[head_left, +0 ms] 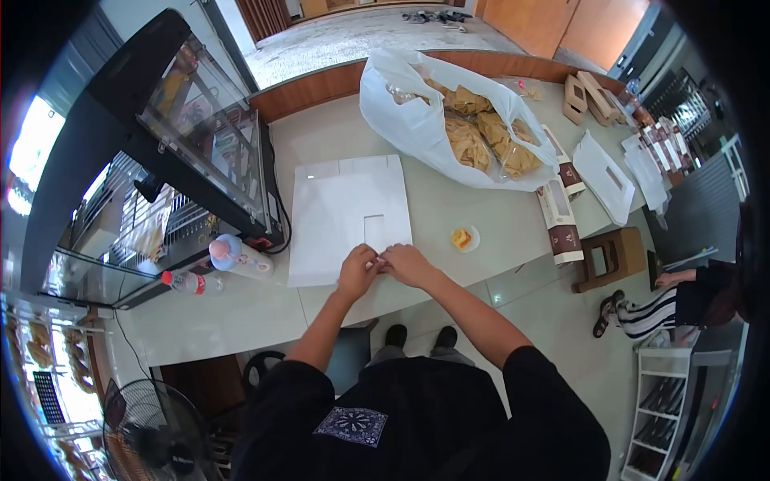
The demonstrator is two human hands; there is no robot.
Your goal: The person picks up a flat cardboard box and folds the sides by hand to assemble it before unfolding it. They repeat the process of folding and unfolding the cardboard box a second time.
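Observation:
A flat white card sheet (337,208) with a small rectangular cut-out lies on the pale counter (449,200). At its front edge, my left hand (358,271) and my right hand (405,264) meet with fingertips nearly touching. The fingers of both are bent and pressed together near the cut-out's lower end. Whatever lies between the fingertips is too small to make out. To the right of my hands, a small piece of yellow food (462,238) sits in a clear cup.
A glass display case (204,120) and two bottles, one pink and white (241,256), one red-capped (192,282), stand left. Behind is a white plastic bag (401,120) of brown packets. Window boxes (559,212) lie right. Another person (674,301) sits far right.

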